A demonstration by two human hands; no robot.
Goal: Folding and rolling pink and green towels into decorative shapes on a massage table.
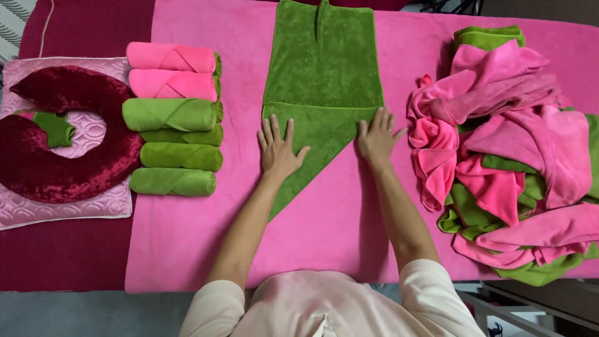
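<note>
1. Lowest in frame I've got the person's pale pink top, with both bare forearms running up toward the middle of the picture.
2. The left hand (pixel 279 150) lies flat at centre, fingers spread wide and palm down, pressing on the green towel (pixel 321 75) and gripping nothing.
3. The right hand (pixel 376 137) sits just right of centre, also flat and spread, its fingertips on the towel's right edge and its heel on the pink sheet (pixel 324 231); nothing is clutched there either.
4. The green towel stretches from the hands to the top centre, its lower part folded into a diagonal point aimed at the lower left.
5. At the left I see a column of rolled towels (pixel 175 118): two pink ones above, four green ones below, lying side by side.
6. Further left, a dark red curved velvet cushion (pixel 62 168) rests on a quilted pink mat (pixel 106 209).
7. At the right edge, a loose heap of pink and green cloths (pixel 505 150) lies well apart from the rolls.
</note>
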